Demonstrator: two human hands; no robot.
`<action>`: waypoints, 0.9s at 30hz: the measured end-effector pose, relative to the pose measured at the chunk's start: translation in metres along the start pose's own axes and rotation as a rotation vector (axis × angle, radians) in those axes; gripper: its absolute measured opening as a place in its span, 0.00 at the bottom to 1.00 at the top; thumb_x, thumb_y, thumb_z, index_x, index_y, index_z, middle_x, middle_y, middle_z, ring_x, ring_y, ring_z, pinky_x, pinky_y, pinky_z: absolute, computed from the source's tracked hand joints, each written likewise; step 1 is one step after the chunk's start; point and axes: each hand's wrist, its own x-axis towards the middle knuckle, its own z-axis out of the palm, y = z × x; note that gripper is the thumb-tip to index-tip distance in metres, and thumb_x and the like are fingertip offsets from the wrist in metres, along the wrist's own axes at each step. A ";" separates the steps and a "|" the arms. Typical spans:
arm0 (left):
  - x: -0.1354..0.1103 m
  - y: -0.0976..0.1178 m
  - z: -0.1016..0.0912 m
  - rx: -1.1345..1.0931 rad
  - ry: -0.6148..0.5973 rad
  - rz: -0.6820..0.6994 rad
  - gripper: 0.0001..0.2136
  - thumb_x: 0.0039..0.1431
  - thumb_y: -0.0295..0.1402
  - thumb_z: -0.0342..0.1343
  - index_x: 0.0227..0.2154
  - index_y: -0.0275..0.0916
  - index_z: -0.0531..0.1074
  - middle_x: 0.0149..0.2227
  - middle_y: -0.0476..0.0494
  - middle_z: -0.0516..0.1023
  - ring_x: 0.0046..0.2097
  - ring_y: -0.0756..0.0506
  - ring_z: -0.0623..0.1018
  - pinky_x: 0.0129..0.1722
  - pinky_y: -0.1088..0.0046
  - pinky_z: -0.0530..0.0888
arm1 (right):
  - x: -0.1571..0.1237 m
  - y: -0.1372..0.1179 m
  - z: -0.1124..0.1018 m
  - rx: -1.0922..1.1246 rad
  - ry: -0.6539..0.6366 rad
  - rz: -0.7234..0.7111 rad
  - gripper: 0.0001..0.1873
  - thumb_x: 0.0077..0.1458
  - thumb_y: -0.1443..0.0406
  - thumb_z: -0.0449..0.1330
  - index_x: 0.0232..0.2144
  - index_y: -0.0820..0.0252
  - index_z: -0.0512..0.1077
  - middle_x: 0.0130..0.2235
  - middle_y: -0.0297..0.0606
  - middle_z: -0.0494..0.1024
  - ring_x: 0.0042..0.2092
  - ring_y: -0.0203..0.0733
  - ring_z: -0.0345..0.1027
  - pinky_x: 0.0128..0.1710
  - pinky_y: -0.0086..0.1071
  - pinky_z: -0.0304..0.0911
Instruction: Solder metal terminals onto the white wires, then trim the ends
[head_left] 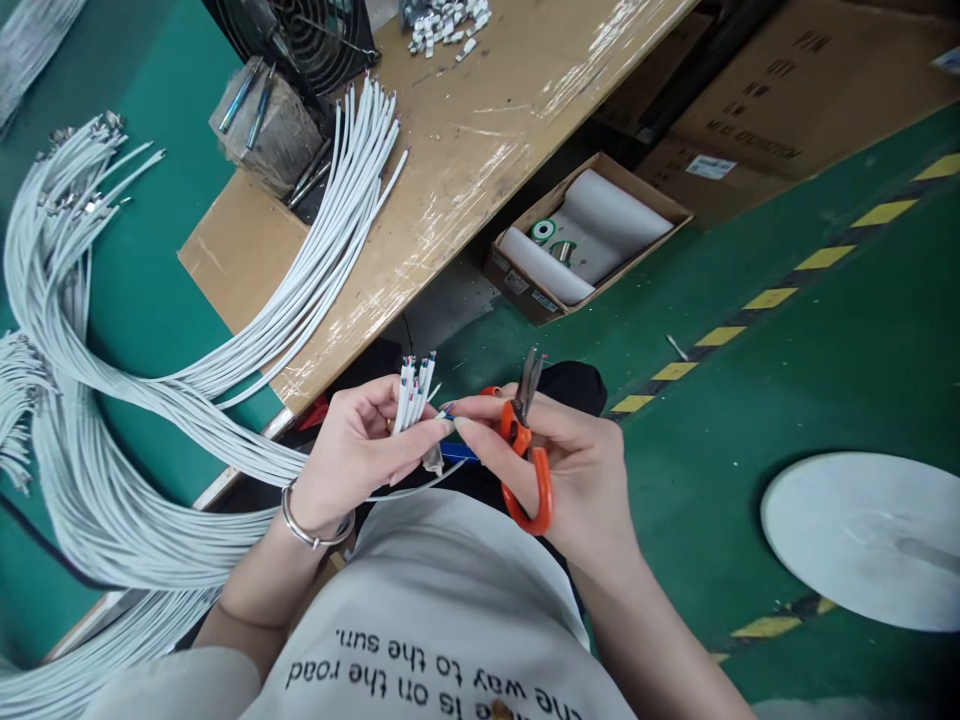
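Note:
My left hand [367,445] is closed around a small bunch of white cables [411,395], whose cut ends with coloured inner wires stick up past the fingers. Hooked on my right hand [566,455] is a pair of scissors [536,495] with orange handles, its blades pointing up and away from the cables. Thumb and forefinger of that hand pinch the tip of one cable, where a bit of blue wire [448,410] shows beside my left thumb. Just below the fingertips lies a blue strip [459,453], partly hidden.
Long bundles of white cable [135,500] spread over the green table [172,235] at left. A fan [315,40], a wrapped block [266,130] and small white connectors [446,25] stand on the brown worktop [480,130]. An open carton [532,300] and a round stool [862,540] are at right.

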 end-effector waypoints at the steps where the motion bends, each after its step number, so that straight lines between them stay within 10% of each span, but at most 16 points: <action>1: 0.000 0.000 0.000 0.000 0.004 0.000 0.16 0.48 0.38 0.77 0.27 0.35 0.75 0.20 0.52 0.73 0.16 0.58 0.63 0.14 0.82 0.58 | 0.000 -0.001 0.001 0.001 0.010 0.003 0.04 0.56 0.66 0.70 0.34 0.53 0.86 0.28 0.33 0.79 0.28 0.35 0.69 0.28 0.31 0.68; 27: -0.001 -0.003 -0.001 -0.031 -0.077 0.036 0.13 0.52 0.26 0.73 0.26 0.36 0.71 0.21 0.56 0.72 0.17 0.59 0.65 0.15 0.84 0.61 | 0.002 -0.003 0.004 0.133 0.030 0.104 0.06 0.52 0.69 0.70 0.28 0.53 0.85 0.23 0.30 0.76 0.26 0.34 0.67 0.27 0.29 0.66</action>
